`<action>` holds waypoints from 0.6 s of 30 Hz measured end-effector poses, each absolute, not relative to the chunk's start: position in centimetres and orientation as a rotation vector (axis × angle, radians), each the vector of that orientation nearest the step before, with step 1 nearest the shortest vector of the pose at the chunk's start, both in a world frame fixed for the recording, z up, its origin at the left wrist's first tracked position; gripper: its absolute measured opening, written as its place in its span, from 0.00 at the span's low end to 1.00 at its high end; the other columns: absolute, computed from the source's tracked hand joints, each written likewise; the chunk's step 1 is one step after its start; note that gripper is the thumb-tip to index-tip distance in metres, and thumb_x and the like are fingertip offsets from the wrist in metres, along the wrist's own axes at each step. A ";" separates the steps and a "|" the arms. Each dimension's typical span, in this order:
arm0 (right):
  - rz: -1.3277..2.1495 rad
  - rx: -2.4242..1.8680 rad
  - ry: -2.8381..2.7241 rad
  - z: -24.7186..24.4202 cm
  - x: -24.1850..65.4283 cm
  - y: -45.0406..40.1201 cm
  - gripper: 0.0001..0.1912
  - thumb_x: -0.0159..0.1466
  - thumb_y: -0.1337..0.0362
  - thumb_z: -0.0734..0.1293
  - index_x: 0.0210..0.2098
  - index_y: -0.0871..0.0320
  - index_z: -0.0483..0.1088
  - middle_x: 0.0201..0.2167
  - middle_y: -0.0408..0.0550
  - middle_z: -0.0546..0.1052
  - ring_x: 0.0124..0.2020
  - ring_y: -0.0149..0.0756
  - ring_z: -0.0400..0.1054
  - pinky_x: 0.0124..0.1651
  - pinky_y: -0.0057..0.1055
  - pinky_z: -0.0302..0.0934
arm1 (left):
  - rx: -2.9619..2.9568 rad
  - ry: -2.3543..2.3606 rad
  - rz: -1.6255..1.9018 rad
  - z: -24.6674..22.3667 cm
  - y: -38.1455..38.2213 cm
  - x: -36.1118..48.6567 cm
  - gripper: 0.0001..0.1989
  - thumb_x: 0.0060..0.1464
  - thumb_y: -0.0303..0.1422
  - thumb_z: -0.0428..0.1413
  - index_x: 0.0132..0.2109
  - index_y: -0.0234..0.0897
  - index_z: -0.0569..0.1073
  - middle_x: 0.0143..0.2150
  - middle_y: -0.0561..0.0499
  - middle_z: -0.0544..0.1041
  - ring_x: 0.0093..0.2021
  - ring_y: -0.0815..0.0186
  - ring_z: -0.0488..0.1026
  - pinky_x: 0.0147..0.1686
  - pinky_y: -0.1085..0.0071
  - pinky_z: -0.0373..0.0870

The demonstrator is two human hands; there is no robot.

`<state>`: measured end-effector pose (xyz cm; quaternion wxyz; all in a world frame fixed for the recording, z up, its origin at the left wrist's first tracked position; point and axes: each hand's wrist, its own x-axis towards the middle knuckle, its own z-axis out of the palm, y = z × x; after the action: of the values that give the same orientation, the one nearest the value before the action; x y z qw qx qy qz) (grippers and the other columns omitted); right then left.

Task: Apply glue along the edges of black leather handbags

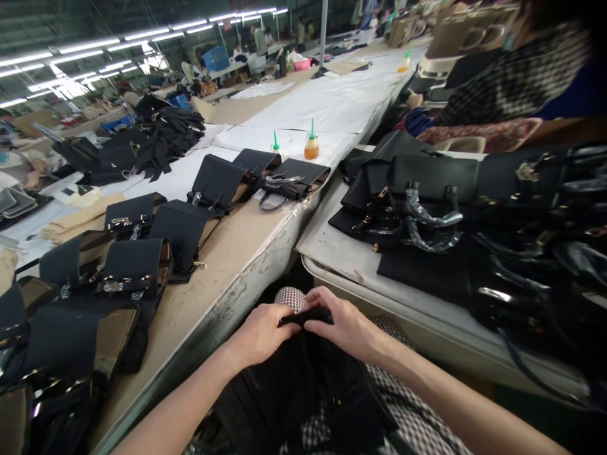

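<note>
In my lap lies a black bag piece, dark and hard to make out in its lower part. My left hand pinches its top edge between thumb and fingers. On the other side of that edge, my right hand grips it the same way, thumb toward me. The two hands are close together, a short stretch of black edge showing between them. Checked cloth shows beyond my hands and under the bag piece.
Several black handbags stand along the left table. More bags with plastic-wrapped handles crowd the right table. Two green-tipped glue bottles, one amber, stand farther back. A person in a checked sleeve sits at the right.
</note>
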<state>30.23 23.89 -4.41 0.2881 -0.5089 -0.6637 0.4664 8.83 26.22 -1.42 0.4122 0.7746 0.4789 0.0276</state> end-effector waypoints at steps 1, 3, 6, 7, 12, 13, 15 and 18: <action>1.257 -1.383 -1.779 -4.0 30.9 23.0 0.24 0.59 0.65 0.71 0.53 0.55 0.66 0.51 0.49 0.76 0.53 0.44 0.71 0.56 0.40 0.64 | 1.962 1.219 0.063 -1.5 26.5 8.9 0.06 0.58 0.31 0.55 0.39 0.40 0.77 0.37 0.53 0.80 0.39 0.62 0.76 0.36 0.71 0.63; 1.289 -1.468 -1.797 -3.2 31.8 20.4 0.39 0.60 0.61 0.71 0.67 0.52 0.55 0.66 0.53 0.65 0.64 0.47 0.61 0.64 0.45 0.58 | 1.978 1.256 0.049 -1.8 26.9 8.9 0.05 0.56 0.29 0.54 0.36 0.39 0.76 0.35 0.52 0.79 0.37 0.61 0.75 0.34 0.70 0.62; 1.309 -1.651 -1.769 -2.8 31.5 15.8 0.48 0.60 0.59 0.68 0.73 0.55 0.41 0.74 0.55 0.49 0.72 0.50 0.48 0.69 0.47 0.52 | 1.960 1.247 0.008 -2.7 27.4 9.2 0.04 0.53 0.31 0.56 0.37 0.38 0.75 0.35 0.51 0.78 0.36 0.60 0.74 0.33 0.70 0.61; 1.332 -1.689 -1.746 -2.9 31.2 14.6 0.50 0.59 0.59 0.69 0.73 0.57 0.40 0.74 0.57 0.49 0.72 0.51 0.47 0.68 0.47 0.54 | 1.946 1.223 -0.007 -3.0 27.6 9.3 0.07 0.52 0.33 0.58 0.40 0.39 0.75 0.36 0.52 0.79 0.37 0.59 0.74 0.33 0.70 0.62; 1.446 -1.730 -1.469 -4.1 32.4 13.9 0.40 0.60 0.62 0.66 0.70 0.57 0.53 0.57 0.55 0.75 0.58 0.53 0.70 0.60 0.48 0.64 | 1.887 1.039 -0.053 -3.6 29.2 9.7 0.14 0.49 0.33 0.61 0.45 0.36 0.77 0.40 0.53 0.81 0.41 0.59 0.76 0.39 0.71 0.67; 1.477 -1.650 -1.430 -3.9 33.6 14.5 0.35 0.60 0.63 0.65 0.67 0.55 0.58 0.54 0.53 0.78 0.55 0.52 0.72 0.59 0.48 0.65 | 1.883 1.013 -0.058 -3.2 29.6 9.4 0.13 0.49 0.32 0.60 0.44 0.36 0.78 0.40 0.53 0.81 0.42 0.59 0.75 0.40 0.71 0.67; 1.628 -1.417 -1.310 -2.9 36.3 15.9 0.32 0.59 0.65 0.67 0.63 0.54 0.65 0.52 0.49 0.79 0.55 0.51 0.72 0.58 0.44 0.67 | 1.873 0.975 -0.074 -1.9 30.2 8.7 0.12 0.49 0.30 0.59 0.43 0.35 0.79 0.39 0.54 0.81 0.42 0.60 0.75 0.41 0.72 0.67; 1.988 -1.245 -1.215 -1.5 39.5 17.5 0.24 0.58 0.66 0.69 0.55 0.55 0.74 0.45 0.49 0.82 0.50 0.51 0.75 0.53 0.42 0.69 | 1.823 0.798 -0.250 0.2 30.5 7.5 0.13 0.48 0.27 0.59 0.43 0.37 0.80 0.38 0.56 0.81 0.39 0.63 0.75 0.39 0.74 0.67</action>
<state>39.49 17.48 -1.51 0.2474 -0.4565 -0.4458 0.7291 7.48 30.49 0.18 0.5377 0.7663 0.3356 -0.1051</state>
